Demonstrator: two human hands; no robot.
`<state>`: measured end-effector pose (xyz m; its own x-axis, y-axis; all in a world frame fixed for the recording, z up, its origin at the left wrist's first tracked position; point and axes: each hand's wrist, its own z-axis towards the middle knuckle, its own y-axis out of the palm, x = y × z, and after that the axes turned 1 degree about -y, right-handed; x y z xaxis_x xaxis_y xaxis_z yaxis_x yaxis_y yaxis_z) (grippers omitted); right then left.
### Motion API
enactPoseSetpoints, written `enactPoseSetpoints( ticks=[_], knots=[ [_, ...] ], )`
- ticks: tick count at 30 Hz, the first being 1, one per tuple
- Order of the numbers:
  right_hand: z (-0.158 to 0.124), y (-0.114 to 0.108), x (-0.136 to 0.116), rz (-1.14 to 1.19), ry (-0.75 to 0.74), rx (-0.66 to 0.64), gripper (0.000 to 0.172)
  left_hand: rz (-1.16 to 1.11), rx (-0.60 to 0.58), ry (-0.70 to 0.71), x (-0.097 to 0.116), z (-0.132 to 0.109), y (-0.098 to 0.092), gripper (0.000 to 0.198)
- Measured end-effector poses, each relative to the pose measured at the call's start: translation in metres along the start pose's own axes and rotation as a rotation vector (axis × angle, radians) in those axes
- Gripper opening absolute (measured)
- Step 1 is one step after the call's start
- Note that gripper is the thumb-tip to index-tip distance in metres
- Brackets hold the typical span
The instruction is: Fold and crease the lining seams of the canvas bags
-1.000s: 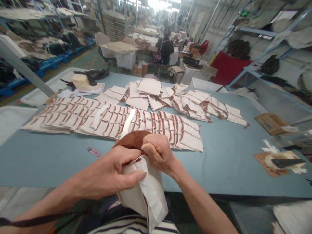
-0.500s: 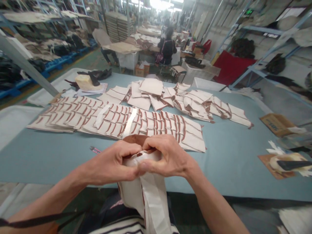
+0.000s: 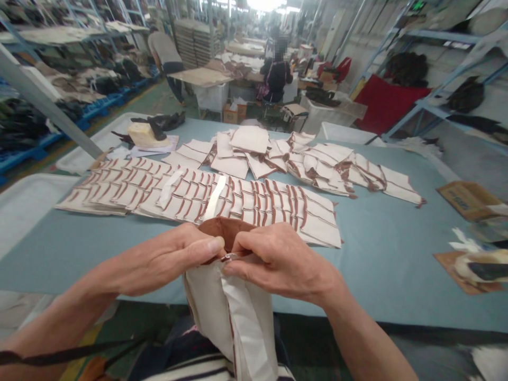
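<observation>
A cream fabric piece with a brown lining (image 3: 206, 301) hangs upright in front of me, and its rim is between my hands. Down its front seam runs a loose white strip (image 3: 248, 328). My left hand (image 3: 170, 259) has its thumb laid along the rim on the left; its fingers are tucked inside, largely hidden. With thumb and bent forefinger, my right hand (image 3: 281, 259) pinches the rim at the seam. The brown inside (image 3: 224, 230) shows behind the hands.
Overlapping cream panels with brown edges (image 3: 254, 198) lie in rows across the blue-grey table (image 3: 381, 270). Behind them is a loose pile of similar panels (image 3: 250, 140). A yellowish block (image 3: 143, 135) sits back left, a cardboard box (image 3: 468, 198) at right. People work farther back.
My left thumb has lifted from its curled grip and now lies straight along the rim. The rim gapes wider, showing more brown lining. A pink cutter on the table is now hidden.
</observation>
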<state>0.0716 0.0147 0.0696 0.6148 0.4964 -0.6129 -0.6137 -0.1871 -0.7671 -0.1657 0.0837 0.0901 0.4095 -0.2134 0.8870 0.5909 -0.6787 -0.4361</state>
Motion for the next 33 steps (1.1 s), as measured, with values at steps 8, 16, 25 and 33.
enactPoseSetpoints(
  ticks=[8, 16, 25, 33],
  knots=[
    [0.003, 0.0, -0.007, 0.021, 0.063, -0.011, 0.033, -0.051, -0.308, -0.038, -0.007, 0.017, 0.007, 0.053],
    [-0.002, 0.005, -0.012, 0.085, 0.09, 0.083, 0.03, -0.14, -0.354, -0.061, -0.011, 0.019, 0.01, 0.051],
    [0.004, 0.01, -0.015, 0.186, 0.066, 0.157, 0.021, -0.16, -0.352, 0.037, -0.021, 0.019, 0.006, 0.054],
    [0.007, 0.023, -0.014, 0.269, 0.168, 0.257, 0.018, -0.131, -0.397, 0.073, -0.03, 0.021, 0.0, 0.055]
  ],
)
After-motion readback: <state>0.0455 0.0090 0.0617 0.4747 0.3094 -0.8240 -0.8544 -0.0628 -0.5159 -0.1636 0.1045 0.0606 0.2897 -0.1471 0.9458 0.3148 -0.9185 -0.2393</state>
